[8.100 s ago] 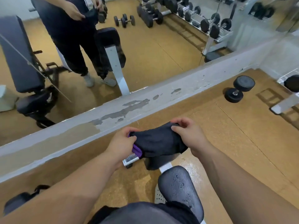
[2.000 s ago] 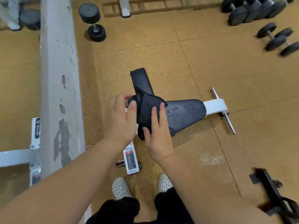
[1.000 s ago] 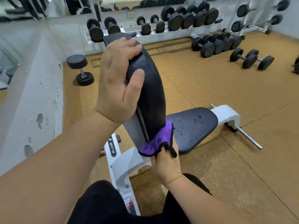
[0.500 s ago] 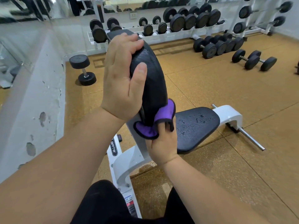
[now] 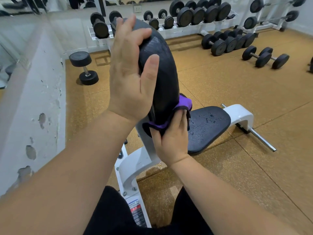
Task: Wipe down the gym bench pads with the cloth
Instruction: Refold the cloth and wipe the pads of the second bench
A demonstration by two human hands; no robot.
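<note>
A white-framed bench (image 5: 135, 165) stands in front of me with its black back pad (image 5: 160, 72) raised upright. My left hand (image 5: 130, 78) grips the back pad's upper left edge, fingers wrapped over the top. My right hand (image 5: 171, 141) presses a purple cloth with dark trim (image 5: 179, 107) against the lower right side of that pad. The flat black seat pad (image 5: 208, 126) lies to the right and carries scattered water drops.
A white wall ledge (image 5: 33, 102) with peeling paint runs along the left, mirror above it. One dumbbell (image 5: 83, 68) stands on the cork floor near it. Racks with several dumbbells (image 5: 199, 12) line the back, more lie at right (image 5: 265, 56). A chrome bar (image 5: 260, 140) juts from the bench foot.
My right hand has slid the purple cloth up and to the right along the back pad's lower side. The left hand keeps its grip on the pad.
</note>
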